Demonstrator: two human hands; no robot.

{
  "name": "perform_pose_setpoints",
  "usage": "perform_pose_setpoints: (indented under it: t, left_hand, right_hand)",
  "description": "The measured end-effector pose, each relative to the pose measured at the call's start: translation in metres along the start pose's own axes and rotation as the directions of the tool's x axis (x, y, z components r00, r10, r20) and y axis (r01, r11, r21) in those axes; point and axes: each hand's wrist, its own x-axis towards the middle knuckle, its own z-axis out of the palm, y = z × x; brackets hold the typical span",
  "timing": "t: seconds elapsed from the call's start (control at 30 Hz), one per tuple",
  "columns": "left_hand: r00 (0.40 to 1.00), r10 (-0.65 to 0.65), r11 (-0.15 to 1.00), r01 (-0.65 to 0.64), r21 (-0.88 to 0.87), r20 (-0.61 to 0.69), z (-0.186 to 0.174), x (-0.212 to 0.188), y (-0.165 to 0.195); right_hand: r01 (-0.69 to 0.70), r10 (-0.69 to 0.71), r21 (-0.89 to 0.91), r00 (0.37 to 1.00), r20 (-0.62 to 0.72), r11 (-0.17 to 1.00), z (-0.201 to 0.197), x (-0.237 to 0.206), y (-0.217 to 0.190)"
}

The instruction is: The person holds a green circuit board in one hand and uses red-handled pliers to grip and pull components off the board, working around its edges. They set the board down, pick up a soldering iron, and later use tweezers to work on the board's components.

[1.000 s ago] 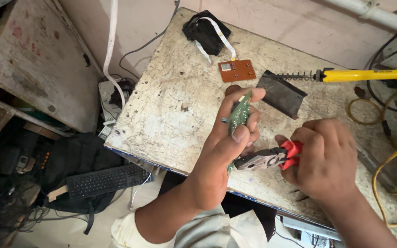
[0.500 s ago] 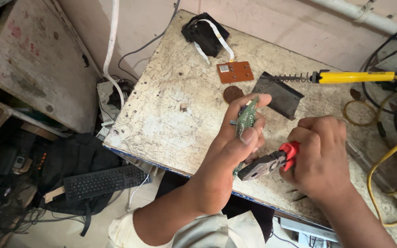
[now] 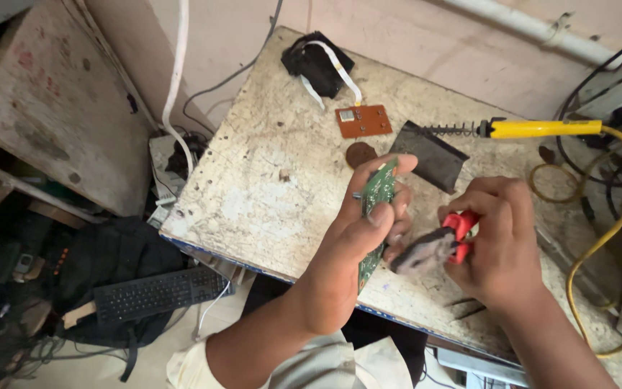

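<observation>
My left hand (image 3: 358, 238) grips a small green circuit board (image 3: 377, 191), held on edge above the front of a worn white workbench (image 3: 253, 194). My right hand (image 3: 498, 241) is closed around red-handled pliers (image 3: 437, 245). Their blurred dark jaws point left and sit just beside the board's lower part. Whether the jaws touch the board is not clear.
A yellow-handled soldering iron (image 3: 534, 128) rests on a dark stand (image 3: 430, 155) at the back. An orange circuit board (image 3: 363, 120) and a black part with a white ribbon cable (image 3: 318, 65) lie farther back. Yellow cable (image 3: 613, 230) loops at right. On the floor lies a black keyboard (image 3: 160, 292).
Both hands have shifted slightly; the pliers now sit closer to the green board and appear blurred from motion. The board stays in my left hand.
</observation>
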Motion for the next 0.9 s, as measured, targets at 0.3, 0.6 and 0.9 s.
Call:
perform_pose_setpoints:
  t: [0.3, 0.6, 0.9]
  left_hand:
    - [0.998, 0.062, 0.998, -0.062, -0.024, 0.008, 0.006, -0.004, 0.0]
    - [0.997, 0.07, 0.997, -0.07, -0.015, 0.023, 0.012, -0.003, -0.007]
    - [0.999, 0.008, 1.0, -0.007, -0.025, 0.038, 0.019, -0.006, -0.008]
  right_hand:
    - [0.152, -0.174, -0.374, 0.984, -0.025, 0.915, -0.015, 0.007, -0.009]
    - [0.124, -0.163, -0.323, 0.982, -0.095, 0.938, -0.007, -0.007, -0.001]
    - [0.136, -0.191, -0.352, 0.973, -0.127, 0.926, -0.006, -0.008, 0.004]
